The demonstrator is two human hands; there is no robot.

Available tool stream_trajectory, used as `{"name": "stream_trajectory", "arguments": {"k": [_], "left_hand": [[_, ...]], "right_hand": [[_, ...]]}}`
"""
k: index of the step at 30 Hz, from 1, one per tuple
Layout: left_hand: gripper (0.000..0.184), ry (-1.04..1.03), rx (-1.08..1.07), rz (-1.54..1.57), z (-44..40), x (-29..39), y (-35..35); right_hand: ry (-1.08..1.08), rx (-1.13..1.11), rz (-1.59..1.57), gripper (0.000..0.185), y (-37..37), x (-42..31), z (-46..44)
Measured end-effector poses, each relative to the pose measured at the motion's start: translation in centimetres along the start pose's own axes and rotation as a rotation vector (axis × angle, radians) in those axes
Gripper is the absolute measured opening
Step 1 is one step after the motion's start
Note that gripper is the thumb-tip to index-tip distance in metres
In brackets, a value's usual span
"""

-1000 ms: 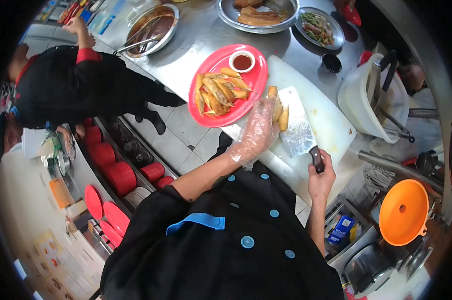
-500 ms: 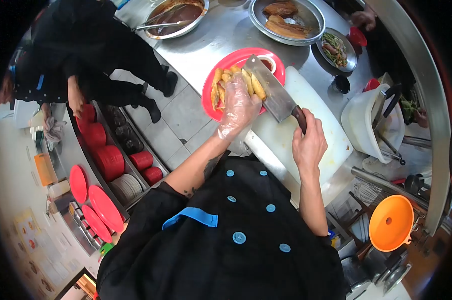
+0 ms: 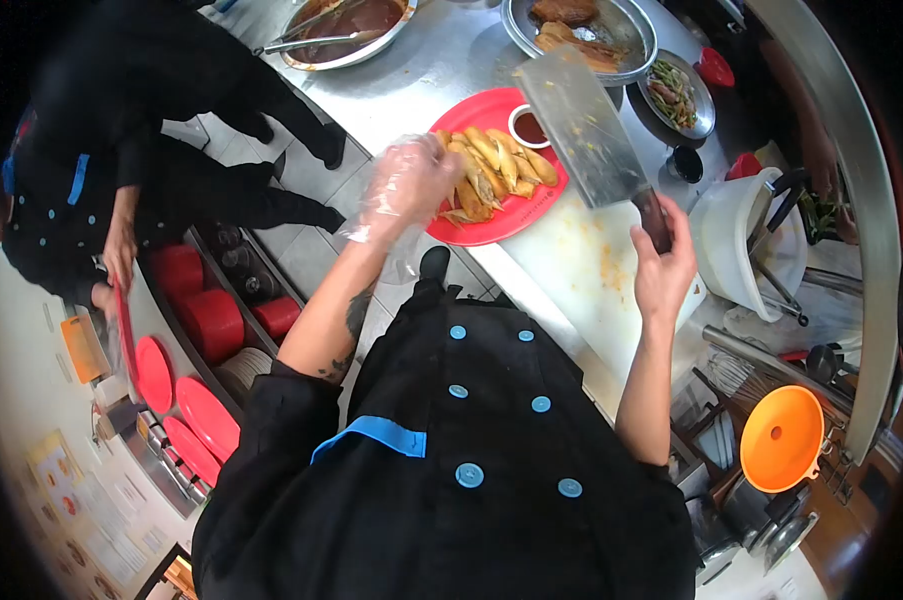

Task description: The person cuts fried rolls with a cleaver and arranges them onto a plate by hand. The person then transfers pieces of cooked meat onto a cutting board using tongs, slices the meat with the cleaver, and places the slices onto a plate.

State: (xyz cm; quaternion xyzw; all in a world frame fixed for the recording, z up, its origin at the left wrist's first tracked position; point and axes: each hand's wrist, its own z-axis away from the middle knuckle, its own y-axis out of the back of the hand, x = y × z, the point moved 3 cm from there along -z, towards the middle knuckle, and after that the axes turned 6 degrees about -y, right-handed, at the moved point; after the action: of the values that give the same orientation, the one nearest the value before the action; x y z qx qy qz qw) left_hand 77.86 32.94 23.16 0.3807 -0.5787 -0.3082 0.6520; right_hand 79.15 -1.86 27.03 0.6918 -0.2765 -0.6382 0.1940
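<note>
- The right grip (image 3: 666, 252), bare, is closed around the handle of one cleaver (image 3: 586, 125), its broad blade above the board's far end, probably angled aside to spare the food.
- The left grip (image 3: 409, 182) is at the rolls' left end; I cannot tell whether its fingers pinch one. It wears one clear glove (image 3: 383, 205), likely because this hand handles food.
- The fried rolls (image 3: 491, 165) lie heaped on one red plate (image 3: 493, 230): roughly ten or more, overlapping too much for an exact count.
- One sauce cup (image 3: 528, 127) sits at the plate's far edge, presumably leaving room for the pile.
- One white cutting board (image 3: 611, 285), crumb-strewn, lies beside the plate, handy for both hands.
- Farther along the surface (image 3: 426, 70): two metal bowls, one of dark sauce (image 3: 346, 45), one of meat (image 3: 583, 38).
</note>
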Motion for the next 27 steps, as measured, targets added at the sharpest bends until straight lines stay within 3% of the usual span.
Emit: {"name": "stream_trajectory", "arguments": {"k": [2, 8, 10, 12, 17, 19, 22, 24, 25, 27], "left_hand": [[0.042, -0.002, 0.060, -0.022, 0.0, 2.2, -0.6], [0.038, 0.073, 0.071, -0.028, -1.8, 3.1, -2.7], [0.026, 0.148, 0.087, 0.128, -1.5, 2.3, -1.8], [0.025, 0.153, 0.112, 0.123, -1.4, 1.7, -1.6], [0.028, 0.126, 0.317, -0.095, -0.6, -1.5, -1.1], [0.030, 0.139, 0.426, -0.047, 0.0, -4.4, -1.2], [0.028, 0.202, 0.403, 0.006, 3.0, -9.2, -2.4], [0.028, 0.667, 0.138, 0.758, 6.4, -10.9, -5.4], [0.028, 0.665, 0.124, 0.759, 7.4, -9.4, -5.7], [0.028, 0.613, 0.063, 1.271, 9.2, -6.3, -6.9]], "right_hand": [[-0.180, -0.043, -0.256, 0.047, 0.3, 3.1, 1.4], [-0.345, 0.005, -0.252, 0.050, 3.1, 8.5, 6.7], [-0.391, 0.036, -0.242, 0.051, 4.0, 10.4, 8.2], [-0.442, 0.034, -0.261, 0.051, 5.0, 11.9, 9.4], [-0.514, -0.005, -0.294, 0.049, 6.8, 15.9, 10.8], [-0.502, -0.025, -0.307, 0.048, 7.4, 17.8, 10.9], [-0.499, -0.052, -0.344, 0.045, 7.5, 19.7, 10.5], [-0.520, -0.036, -0.360, 0.043, 7.9, 20.6, 10.1], [-0.494, -0.057, -0.323, 0.041, 8.1, 20.9, 9.7], [-0.476, -0.081, -0.272, 0.039, 9.0, 20.5, 9.8]]}}
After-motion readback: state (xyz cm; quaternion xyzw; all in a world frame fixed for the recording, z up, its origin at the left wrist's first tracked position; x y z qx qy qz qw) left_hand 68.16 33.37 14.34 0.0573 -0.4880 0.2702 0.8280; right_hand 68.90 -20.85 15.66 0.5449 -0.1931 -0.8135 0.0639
